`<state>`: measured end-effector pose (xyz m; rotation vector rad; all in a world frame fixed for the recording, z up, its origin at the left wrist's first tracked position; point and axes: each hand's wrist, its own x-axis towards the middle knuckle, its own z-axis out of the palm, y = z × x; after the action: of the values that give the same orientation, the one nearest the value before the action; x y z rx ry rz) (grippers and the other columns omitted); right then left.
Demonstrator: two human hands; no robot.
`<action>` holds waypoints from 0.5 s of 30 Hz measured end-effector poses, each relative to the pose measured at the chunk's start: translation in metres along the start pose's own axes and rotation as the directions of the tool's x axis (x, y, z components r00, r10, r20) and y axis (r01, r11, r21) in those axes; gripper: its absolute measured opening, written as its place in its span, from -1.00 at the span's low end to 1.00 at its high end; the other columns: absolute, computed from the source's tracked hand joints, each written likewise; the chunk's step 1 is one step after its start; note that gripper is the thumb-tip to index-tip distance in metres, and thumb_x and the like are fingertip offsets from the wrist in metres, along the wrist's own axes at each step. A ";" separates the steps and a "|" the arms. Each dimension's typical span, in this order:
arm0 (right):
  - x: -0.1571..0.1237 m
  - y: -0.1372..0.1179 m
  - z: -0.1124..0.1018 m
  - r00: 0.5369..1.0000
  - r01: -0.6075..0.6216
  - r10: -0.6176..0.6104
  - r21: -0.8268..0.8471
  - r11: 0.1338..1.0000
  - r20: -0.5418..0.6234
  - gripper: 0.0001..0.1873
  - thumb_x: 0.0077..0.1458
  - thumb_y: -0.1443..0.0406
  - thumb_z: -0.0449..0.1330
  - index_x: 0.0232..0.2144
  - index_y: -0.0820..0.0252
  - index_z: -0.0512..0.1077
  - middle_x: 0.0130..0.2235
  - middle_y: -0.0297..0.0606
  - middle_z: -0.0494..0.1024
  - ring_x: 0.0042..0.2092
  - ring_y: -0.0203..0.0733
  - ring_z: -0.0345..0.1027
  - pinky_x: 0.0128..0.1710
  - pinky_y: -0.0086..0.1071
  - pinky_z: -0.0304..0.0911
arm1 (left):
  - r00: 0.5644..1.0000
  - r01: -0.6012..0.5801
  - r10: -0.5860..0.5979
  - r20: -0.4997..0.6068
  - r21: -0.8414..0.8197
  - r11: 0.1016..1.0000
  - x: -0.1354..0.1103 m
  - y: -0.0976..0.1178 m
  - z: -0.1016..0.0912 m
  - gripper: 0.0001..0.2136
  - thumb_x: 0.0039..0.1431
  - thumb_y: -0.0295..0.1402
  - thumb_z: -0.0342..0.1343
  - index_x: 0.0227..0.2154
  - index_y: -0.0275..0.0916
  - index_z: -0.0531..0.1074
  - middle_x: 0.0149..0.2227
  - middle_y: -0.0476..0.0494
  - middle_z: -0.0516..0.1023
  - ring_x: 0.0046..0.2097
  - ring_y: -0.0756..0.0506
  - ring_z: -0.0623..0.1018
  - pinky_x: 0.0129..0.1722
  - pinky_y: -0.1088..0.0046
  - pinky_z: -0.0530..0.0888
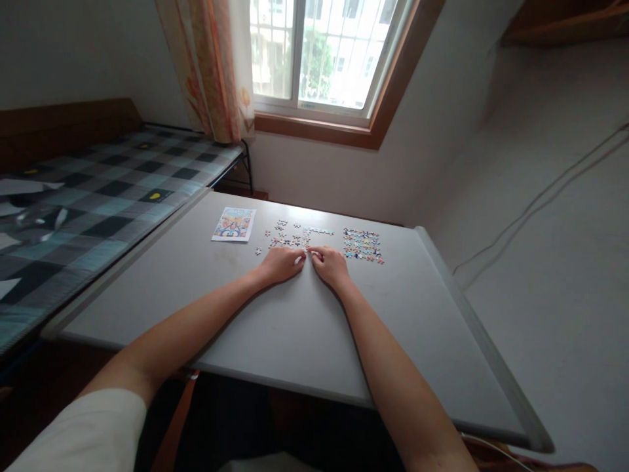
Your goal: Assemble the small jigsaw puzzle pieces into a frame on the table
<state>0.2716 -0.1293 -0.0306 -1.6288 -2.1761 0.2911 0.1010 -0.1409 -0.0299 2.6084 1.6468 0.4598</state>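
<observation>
Both my hands rest on a grey table [295,328], fingertips almost meeting at its middle. My left hand [282,263] is curled, its fingers pinched on a small puzzle piece [305,251]. My right hand [330,264] is also curled, fingers pinched against the same spot. Loose puzzle pieces [289,236] lie scattered just beyond my fingers. A partly joined patch of pieces [362,244] sits to the right of them. A colourful reference picture [234,224] lies flat to the left.
A bed with a checked blue and black cover [88,203] runs along the table's left side. A window [319,52] with an orange curtain [211,65] is behind the table. A white wall with a cable [540,196] stands to the right.
</observation>
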 end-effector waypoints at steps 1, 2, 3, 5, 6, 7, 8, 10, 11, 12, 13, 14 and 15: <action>0.000 0.000 0.000 1.000 -0.002 0.002 0.001 1.000 0.002 -0.66 0.15 0.26 0.04 -0.09 -0.06 0.51 -0.22 -0.27 0.55 -0.18 -0.18 0.37 -0.15 -0.37 0.14 | 1.000 -0.006 0.006 0.002 0.012 1.000 0.000 0.000 0.000 -0.68 0.22 -0.24 -0.11 -0.15 -0.11 0.53 -0.38 -0.14 0.59 -0.30 -0.14 0.56 -0.26 0.38 0.40; 0.000 0.000 0.000 1.000 -0.002 0.002 0.000 1.000 0.003 -0.67 0.16 0.26 0.03 -0.09 -0.05 0.51 -0.21 -0.27 0.54 -0.18 -0.19 0.37 -0.15 -0.37 0.14 | 1.000 -0.015 0.015 0.007 0.024 1.000 0.000 0.001 0.001 -0.68 0.23 -0.25 -0.12 -0.15 -0.12 0.53 -0.38 -0.15 0.59 -0.30 -0.14 0.56 -0.26 0.38 0.40; 0.000 -0.001 0.000 1.000 -0.002 0.002 -0.001 1.000 0.004 -0.67 0.16 0.26 0.03 -0.10 -0.05 0.51 -0.21 -0.26 0.54 -0.18 -0.19 0.37 -0.15 -0.37 0.14 | 1.000 -0.027 0.027 0.011 0.033 0.999 0.000 0.001 0.001 -0.67 0.23 -0.25 -0.13 -0.16 -0.13 0.53 -0.37 -0.16 0.59 -0.30 -0.14 0.56 -0.26 0.38 0.40; 0.000 -0.001 -0.001 1.000 0.001 -0.001 -0.001 1.000 0.005 -0.67 0.16 0.26 0.03 -0.11 -0.05 0.52 -0.21 -0.26 0.54 -0.17 -0.19 0.37 -0.15 -0.37 0.13 | 0.999 -0.048 0.048 0.017 0.043 0.998 -0.001 0.001 0.001 -0.67 0.24 -0.26 -0.14 -0.17 -0.14 0.53 -0.36 -0.17 0.60 -0.30 -0.13 0.56 -0.27 0.38 0.39; 0.000 -0.001 -0.001 1.000 0.003 -0.003 0.000 1.000 0.004 -0.67 0.16 0.26 0.03 -0.10 -0.05 0.52 -0.22 -0.26 0.54 -0.18 -0.19 0.37 -0.15 -0.37 0.13 | 0.998 -0.056 0.055 0.017 0.045 0.997 -0.001 0.001 0.001 -0.67 0.24 -0.26 -0.14 -0.17 -0.15 0.53 -0.36 -0.18 0.60 -0.30 -0.13 0.57 -0.27 0.38 0.39; 0.000 -0.001 -0.001 1.000 0.005 -0.005 0.000 1.000 0.004 -0.67 0.16 0.26 0.03 -0.10 -0.05 0.52 -0.23 -0.26 0.54 -0.18 -0.19 0.37 -0.15 -0.37 0.13 | 0.998 -0.060 0.059 0.015 0.046 0.997 -0.001 0.001 0.001 -0.67 0.24 -0.26 -0.15 -0.18 -0.16 0.53 -0.35 -0.19 0.60 -0.29 -0.14 0.57 -0.27 0.37 0.39; -0.001 -0.001 -0.001 1.000 0.006 -0.006 -0.001 1.000 0.004 -0.67 0.16 0.26 0.04 -0.10 -0.06 0.52 -0.23 -0.26 0.54 -0.18 -0.19 0.37 -0.15 -0.37 0.13 | 0.998 -0.063 0.062 0.013 0.049 0.997 -0.001 0.002 0.001 -0.67 0.24 -0.26 -0.15 -0.18 -0.17 0.53 -0.34 -0.20 0.60 -0.29 -0.14 0.57 -0.27 0.37 0.39; -0.001 -0.001 -0.001 1.000 0.005 -0.005 -0.004 1.000 0.006 -0.67 0.16 0.26 0.03 -0.09 -0.06 0.51 -0.24 -0.26 0.54 -0.19 -0.19 0.37 -0.15 -0.37 0.13 | 0.998 -0.066 0.065 0.019 0.062 0.996 -0.002 0.004 0.001 -0.66 0.25 -0.26 -0.16 -0.19 -0.19 0.52 -0.33 -0.22 0.60 -0.29 -0.15 0.57 -0.28 0.36 0.40; -0.001 0.000 -0.001 1.000 0.003 -0.003 -0.006 1.000 0.008 -0.67 0.16 0.26 0.03 -0.09 -0.07 0.51 -0.24 -0.27 0.54 -0.19 -0.19 0.37 -0.15 -0.37 0.13 | 0.997 -0.068 0.066 0.027 0.072 0.995 -0.002 0.005 0.000 -0.66 0.25 -0.25 -0.17 -0.20 -0.20 0.52 -0.33 -0.23 0.60 -0.30 -0.16 0.57 -0.28 0.36 0.40; 0.000 0.000 -0.001 1.000 0.002 -0.001 -0.008 1.000 0.010 -0.67 0.16 0.26 0.03 -0.09 -0.07 0.51 -0.24 -0.27 0.54 -0.19 -0.19 0.37 -0.15 -0.37 0.13 | 0.997 -0.069 0.066 0.037 0.083 0.994 -0.003 0.007 0.000 -0.65 0.26 -0.25 -0.18 -0.21 -0.22 0.51 -0.34 -0.24 0.59 -0.30 -0.16 0.57 -0.28 0.36 0.39; 0.000 0.000 -0.001 1.000 0.001 -0.001 -0.010 1.000 0.010 -0.67 0.16 0.26 0.04 -0.10 -0.08 0.51 -0.24 -0.27 0.54 -0.19 -0.19 0.37 -0.16 -0.37 0.13 | 0.997 -0.071 0.067 0.048 0.093 0.993 -0.003 0.010 0.000 -0.65 0.27 -0.25 -0.19 -0.22 -0.23 0.51 -0.35 -0.24 0.59 -0.30 -0.15 0.57 -0.28 0.37 0.39; 0.000 0.000 0.000 1.000 0.002 -0.002 -0.012 1.000 0.009 -0.67 0.16 0.26 0.04 -0.10 -0.08 0.52 -0.24 -0.27 0.54 -0.20 -0.20 0.37 -0.16 -0.38 0.13 | 0.997 -0.067 0.061 0.055 0.101 0.993 -0.004 0.012 -0.001 -0.64 0.27 -0.24 -0.20 -0.22 -0.25 0.50 -0.35 -0.25 0.59 -0.30 -0.15 0.57 -0.29 0.37 0.39; 0.000 0.000 0.000 1.000 0.003 -0.003 -0.014 1.000 0.007 -0.67 0.16 0.27 0.04 -0.10 -0.08 0.52 -0.23 -0.27 0.54 -0.20 -0.20 0.37 -0.16 -0.38 0.13 | 0.997 -0.060 0.054 0.060 0.107 0.992 -0.005 0.015 -0.001 -0.63 0.28 -0.24 -0.21 -0.22 -0.27 0.49 -0.35 -0.26 0.59 -0.31 -0.15 0.57 -0.29 0.38 0.39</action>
<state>0.2719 -0.1291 -0.0306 -1.6341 -2.1908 0.2818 0.1118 -0.1516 -0.0274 2.7241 1.6287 0.3021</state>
